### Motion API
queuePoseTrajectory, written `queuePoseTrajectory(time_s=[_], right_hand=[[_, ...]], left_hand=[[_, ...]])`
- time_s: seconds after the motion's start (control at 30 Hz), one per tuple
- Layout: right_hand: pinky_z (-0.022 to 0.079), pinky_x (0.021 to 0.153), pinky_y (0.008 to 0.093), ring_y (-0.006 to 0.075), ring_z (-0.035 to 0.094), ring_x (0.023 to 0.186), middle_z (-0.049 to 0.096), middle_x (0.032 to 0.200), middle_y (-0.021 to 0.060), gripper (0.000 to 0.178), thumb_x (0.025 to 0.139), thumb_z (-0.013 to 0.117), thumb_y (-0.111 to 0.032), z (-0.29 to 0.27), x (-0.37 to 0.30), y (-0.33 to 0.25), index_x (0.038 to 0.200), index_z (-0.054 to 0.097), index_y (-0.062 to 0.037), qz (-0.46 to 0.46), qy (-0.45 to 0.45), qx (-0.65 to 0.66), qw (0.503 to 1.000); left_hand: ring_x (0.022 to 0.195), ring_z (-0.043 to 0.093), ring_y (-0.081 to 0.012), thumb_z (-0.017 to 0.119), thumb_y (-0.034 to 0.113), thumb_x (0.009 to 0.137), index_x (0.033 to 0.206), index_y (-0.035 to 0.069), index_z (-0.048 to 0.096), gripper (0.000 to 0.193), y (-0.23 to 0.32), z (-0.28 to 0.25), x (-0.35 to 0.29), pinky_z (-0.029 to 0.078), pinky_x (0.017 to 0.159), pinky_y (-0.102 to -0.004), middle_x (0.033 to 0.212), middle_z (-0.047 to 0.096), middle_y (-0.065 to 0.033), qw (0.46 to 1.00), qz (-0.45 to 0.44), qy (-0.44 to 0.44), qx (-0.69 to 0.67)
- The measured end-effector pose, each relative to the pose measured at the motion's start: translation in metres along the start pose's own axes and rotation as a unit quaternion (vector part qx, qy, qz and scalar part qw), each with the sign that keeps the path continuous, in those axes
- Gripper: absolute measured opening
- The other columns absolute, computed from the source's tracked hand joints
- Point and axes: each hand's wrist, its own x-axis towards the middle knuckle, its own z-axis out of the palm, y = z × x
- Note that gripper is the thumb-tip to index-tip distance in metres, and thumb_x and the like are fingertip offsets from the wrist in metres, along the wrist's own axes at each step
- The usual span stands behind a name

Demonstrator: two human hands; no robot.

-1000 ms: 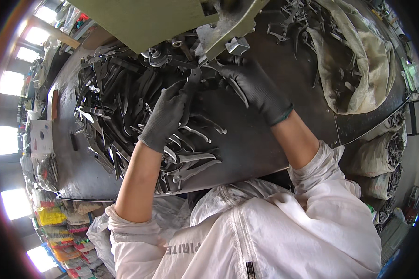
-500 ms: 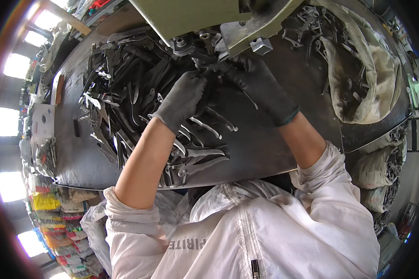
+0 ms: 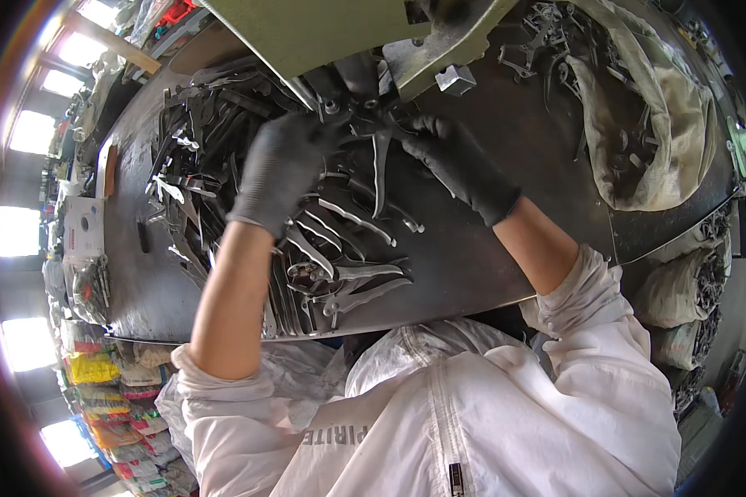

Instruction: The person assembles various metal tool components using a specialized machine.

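Observation:
Both my hands wear dark grey knit gloves. A curved metal plier handle [image 3: 380, 174] juts toward me from beneath the press head's tooling [image 3: 365, 108]. To its right, my right hand [image 3: 460, 161] has its fingertips drawn together close to the part's upper end; whatever they pinch is too small to make out. My left hand [image 3: 282, 166] is smeared by motion left of the tooling, above the dark pile of plier parts [image 3: 215, 124], and its fingers are hidden. Several curved handles [image 3: 352, 219] lie on the metal table [image 3: 464, 257] nearer to me.
The green press body [image 3: 323, 33] overhangs the work from the far side, with a small metal block [image 3: 456, 80] at its right. An open cloth sack [image 3: 680, 157] holding small metal parts lies at right. A white box [image 3: 83, 225] stands beyond the table's left edge.
My hands have parted from under the press head. The left moved left toward the pile; the right shifted slightly. The handle between them now shows, pointing toward me.

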Motion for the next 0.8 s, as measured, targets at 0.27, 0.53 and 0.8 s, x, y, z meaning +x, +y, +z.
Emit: queuePoseTrajectory(time_s=[0.27, 0.53, 0.8], right_hand=[[0.047, 0.055, 0.0239, 0.0072, 0.054, 0.06, 0.057, 0.074, 0.0027, 0.031, 0.086, 0.058, -0.023, 0.008, -0.008, -0.027, 0.103, 0.057, 0.0035, 0.041, 0.008, -0.048, 0.998], [0.044, 0.049, 0.0244, 0.006, 0.05, 0.056, 0.056, 0.07, 0.0004, 0.022, 0.087, 0.057, -0.017, 0.006, -0.01, -0.005, 0.1, 0.06, -0.0008, -0.018, -0.021, 0.002, 1.0], [0.041, 0.048, 0.023, 0.0056, 0.047, 0.052, 0.054, 0.065, 0.0002, 0.015, 0.086, 0.056, -0.013, 0.004, -0.011, 0.01, 0.094, 0.061, -0.0013, 0.001, 0.02, 0.064, 0.998]], left_hand=[[0.116, 0.047, -0.0276, 0.055, 0.014, 0.076, 0.093, 0.013, 0.065, 0.02, -0.142, -0.015, 0.006, 0.044, 0.091, -0.0334, 0.122, 0.051, -0.0122, 0.874, 0.251, 0.063, 0.411], [0.117, 0.046, -0.0265, 0.06, 0.013, 0.076, 0.103, 0.009, 0.062, 0.027, -0.133, -0.039, 0.014, 0.042, 0.093, -0.0336, 0.114, 0.057, -0.0113, 0.871, 0.228, -0.029, 0.435], [0.08, 0.064, -0.0223, 0.053, 0.009, 0.088, 0.123, 0.004, 0.043, 0.037, -0.049, -0.057, -0.046, 0.048, 0.068, -0.033, 0.091, 0.064, -0.0153, 0.993, 0.069, -0.089, -0.042]])
